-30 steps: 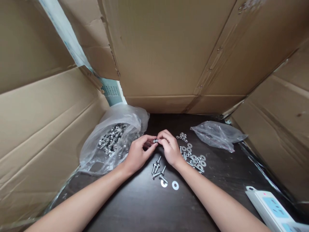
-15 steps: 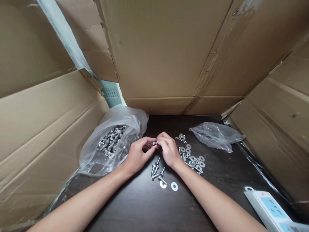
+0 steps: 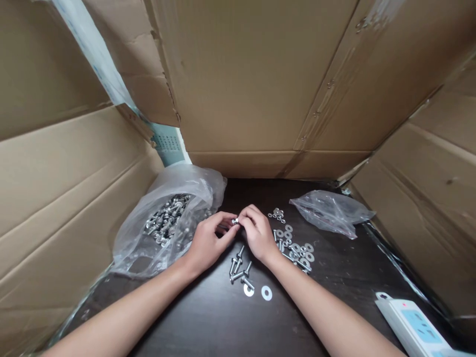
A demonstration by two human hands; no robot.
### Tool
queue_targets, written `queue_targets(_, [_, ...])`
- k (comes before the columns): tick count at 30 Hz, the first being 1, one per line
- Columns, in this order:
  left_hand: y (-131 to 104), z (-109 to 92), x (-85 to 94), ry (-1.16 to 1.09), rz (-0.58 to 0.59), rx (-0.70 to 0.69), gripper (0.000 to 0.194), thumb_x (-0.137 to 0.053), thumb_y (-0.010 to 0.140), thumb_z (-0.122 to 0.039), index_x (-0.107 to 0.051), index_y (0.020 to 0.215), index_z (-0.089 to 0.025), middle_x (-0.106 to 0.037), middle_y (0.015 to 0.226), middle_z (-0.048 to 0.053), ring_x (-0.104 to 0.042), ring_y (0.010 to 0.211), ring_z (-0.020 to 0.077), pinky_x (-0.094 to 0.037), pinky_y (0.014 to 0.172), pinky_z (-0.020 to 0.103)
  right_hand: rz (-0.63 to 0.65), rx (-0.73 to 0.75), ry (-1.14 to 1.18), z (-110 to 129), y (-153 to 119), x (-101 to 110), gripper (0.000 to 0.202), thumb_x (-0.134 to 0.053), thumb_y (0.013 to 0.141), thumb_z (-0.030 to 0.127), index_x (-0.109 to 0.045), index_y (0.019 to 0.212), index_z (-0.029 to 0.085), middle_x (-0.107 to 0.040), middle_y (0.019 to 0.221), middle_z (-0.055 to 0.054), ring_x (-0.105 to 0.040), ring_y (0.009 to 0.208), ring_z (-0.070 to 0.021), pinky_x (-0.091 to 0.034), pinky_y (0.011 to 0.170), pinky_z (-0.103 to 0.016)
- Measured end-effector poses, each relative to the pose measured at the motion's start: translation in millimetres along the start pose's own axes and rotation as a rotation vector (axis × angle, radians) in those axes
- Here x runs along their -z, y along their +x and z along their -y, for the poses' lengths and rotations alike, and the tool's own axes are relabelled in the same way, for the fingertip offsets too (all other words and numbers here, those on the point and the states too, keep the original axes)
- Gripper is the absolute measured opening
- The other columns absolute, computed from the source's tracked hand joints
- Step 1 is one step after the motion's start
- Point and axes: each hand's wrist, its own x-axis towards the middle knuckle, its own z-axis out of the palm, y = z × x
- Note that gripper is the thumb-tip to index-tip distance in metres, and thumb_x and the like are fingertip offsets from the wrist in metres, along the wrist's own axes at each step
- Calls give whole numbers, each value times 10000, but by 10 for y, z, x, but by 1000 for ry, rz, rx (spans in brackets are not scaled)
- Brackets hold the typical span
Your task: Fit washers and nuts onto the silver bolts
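Between my fingertips is a small metal bolt (image 3: 234, 221), mostly hidden, with what looks like a nut or washer on it. My left hand (image 3: 210, 240) pinches it from the left with thumb and forefinger. From the right, my right hand (image 3: 256, 232) has its fingers closed at the bolt's other end. Just below the hands lie several loose bolts (image 3: 240, 265) with pieces threaded on them. One flat washer (image 3: 267, 293) rests near them, and another washer (image 3: 249, 290) is partly under a bolt. Right of my right wrist is a pile of bolts and washers (image 3: 297, 250).
An open plastic bag (image 3: 126, 248) full of bolts stands at the left. Small nuts (image 3: 277, 215) sit beyond the pile, near a flattened clear bag (image 3: 334, 213). A power strip (image 3: 416, 322) lies at the front right. Cardboard walls (image 3: 260, 74) enclose the dark table (image 3: 193, 317).
Both hands stay together around the bolt, with slight finger movement at its end. The whole view has shifted a little; the loose bolts and washers lie as before.
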Motion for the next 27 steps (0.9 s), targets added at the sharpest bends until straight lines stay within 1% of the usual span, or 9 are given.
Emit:
queue_targets(3, [-1,-1,-8,1,-3,-1,146,-673,918,-185,-717,1056,-188,-793,962,34,-751,807,157,-618,736,252,1,20,21,2,-5,4,204,-497,865,242,-518,663,219,-552,798,-27,-553,778,-190,-420,734,-324])
queue_targets(9, [-5,-36,-11,5,12,27,135,-660,910,-191,-714,1033,-180,-785,901,31,-743,768,158,-596,651,230,-50,58,-5,-10,-18,-9,191,-482,858,219,-491,668,224,-536,820,-29,-539,784,-192,-421,727,-329])
queue_targets(14, [-5,-30,0,13,5,27,152,-648,914,-181,-729,1043,-188,-788,925,30,-739,783,155,-597,687,239,-44,6,-2,-8,-13,-14,112,-515,813,215,-544,706,222,-553,786,-16,-545,729,-183,-416,655,-310])
queue_targets(16, [-1,-21,2,12,7,28,168,-651,916,-184,-736,1061,-190,-793,940,33,-742,791,159,-601,704,248,-41,-2,39,-5,-10,-15,60,-527,801,221,-571,760,219,-575,798,-14,-556,729,-180,-429,654,-303])
queue_targets(19, [1,-11,4,12,12,22,182,-652,920,-186,-742,1077,-190,-798,966,40,-745,801,162,-605,728,259,-18,-11,71,1,-7,-17,56,-534,805,239,-585,802,215,-599,800,-10,-566,723,-177,-444,656,-295])
queue_targets(21, [-3,-6,5,19,9,10,175,-653,921,-185,-743,1072,-186,-800,974,43,-744,796,162,-607,739,263,4,-40,56,6,-5,-18,89,-542,827,270,-576,768,214,-595,759,-3,-555,700,-172,-434,649,-290])
queue_targets(23, [-9,-1,4,32,7,-14,179,-651,925,-185,-741,1080,-182,-799,973,47,-741,790,162,-612,749,270,8,-76,21,15,-5,-16,214,-541,868,330,-529,686,218,-547,676,12,-515,657,-163,-400,626,-288])
queue_targets(25, [-14,1,3,44,5,-33,190,-649,931,-191,-735,1100,-177,-798,977,55,-742,797,169,-619,759,282,-8,-96,-7,31,-7,-9,339,-521,905,389,-458,616,223,-467,606,25,-460,618,-154,-356,597,-288])
queue_targets(27, [-15,1,2,51,-4,-35,197,-651,936,-200,-727,1116,-171,-798,985,65,-745,805,177,-626,761,294,-19,-85,5,48,-9,3,337,-503,908,386,-454,617,223,-452,603,26,-443,612,-152,-342,589,-287])
